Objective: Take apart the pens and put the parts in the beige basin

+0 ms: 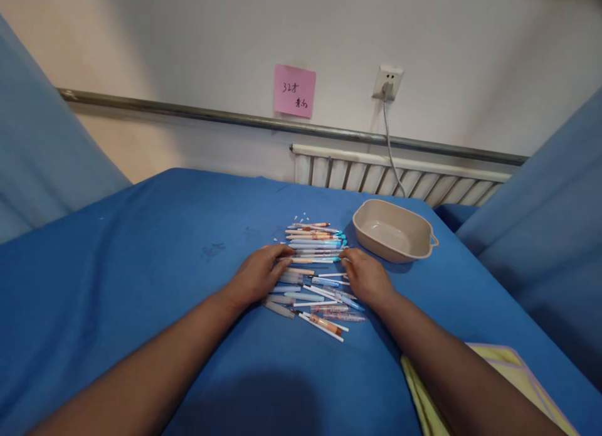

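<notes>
My left hand and right hand rest flat, fingers loosely spread, at either end of the pens on the blue table, pinching nothing. Bowl just right. I judge: squeeze evenly inward, keep pens parallel.

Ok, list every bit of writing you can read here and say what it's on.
"32" followed by a handwritten mark I cannot make out: top line of the pink sticky note on the wall.
Second line of that note: handwritten characters, too blurred to read.
Pens on the blue cloth, between the left hand and right hand: any print is too small to read.
Beige tub: no writing visible.
</notes>
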Demonstrator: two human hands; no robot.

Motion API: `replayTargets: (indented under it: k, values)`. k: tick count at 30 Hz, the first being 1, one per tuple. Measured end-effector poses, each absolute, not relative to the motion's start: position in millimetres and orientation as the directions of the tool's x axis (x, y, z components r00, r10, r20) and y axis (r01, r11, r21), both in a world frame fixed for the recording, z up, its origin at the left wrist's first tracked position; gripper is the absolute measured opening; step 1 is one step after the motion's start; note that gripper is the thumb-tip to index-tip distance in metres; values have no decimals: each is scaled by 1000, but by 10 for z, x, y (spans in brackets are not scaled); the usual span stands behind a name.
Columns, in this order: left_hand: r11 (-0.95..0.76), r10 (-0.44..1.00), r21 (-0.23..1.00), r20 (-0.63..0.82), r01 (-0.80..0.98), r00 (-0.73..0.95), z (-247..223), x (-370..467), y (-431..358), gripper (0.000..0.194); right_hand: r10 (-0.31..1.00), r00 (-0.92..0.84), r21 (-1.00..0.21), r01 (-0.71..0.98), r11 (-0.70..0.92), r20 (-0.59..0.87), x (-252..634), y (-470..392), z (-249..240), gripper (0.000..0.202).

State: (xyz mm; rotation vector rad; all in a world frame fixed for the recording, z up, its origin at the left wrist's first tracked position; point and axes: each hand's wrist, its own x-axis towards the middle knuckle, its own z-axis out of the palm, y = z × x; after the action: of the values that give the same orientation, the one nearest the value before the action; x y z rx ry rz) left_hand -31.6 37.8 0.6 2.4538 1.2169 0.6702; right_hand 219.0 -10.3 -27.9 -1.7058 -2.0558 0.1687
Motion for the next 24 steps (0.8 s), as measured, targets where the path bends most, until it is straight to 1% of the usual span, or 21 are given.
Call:
replayTargets:
  k: [3,8,13,17,20,24]
  values:
    - [-592,799,501,260,631,543,-16,-294,355,28,933,-208,-366,877,312,295,2146,-130,-243,25]
    - [-588,798,514,244,624,550,-62,-230,316,26,925,-316,-276,888,367,212,2091,-159,-197,22]
    - [-555,823,539,247,634,511,-30,-312,373,29,931,-334,-120,928,352,149,2130,-151,-158,24]
    - [-486,874,546,289,683,391,25,-433,449,34,947,-305,-38,950,310,105,2197,-133,-148,22]
    - [-479,878,563,308,673,367,26,-444,462,33,943,-318,-19,947,322,96,2209,-128,-152,22]
    - [-547,833,559,293,623,469,-27,-345,420,30,920,-356,-80,925,372,166,2176,-118,-168,23]
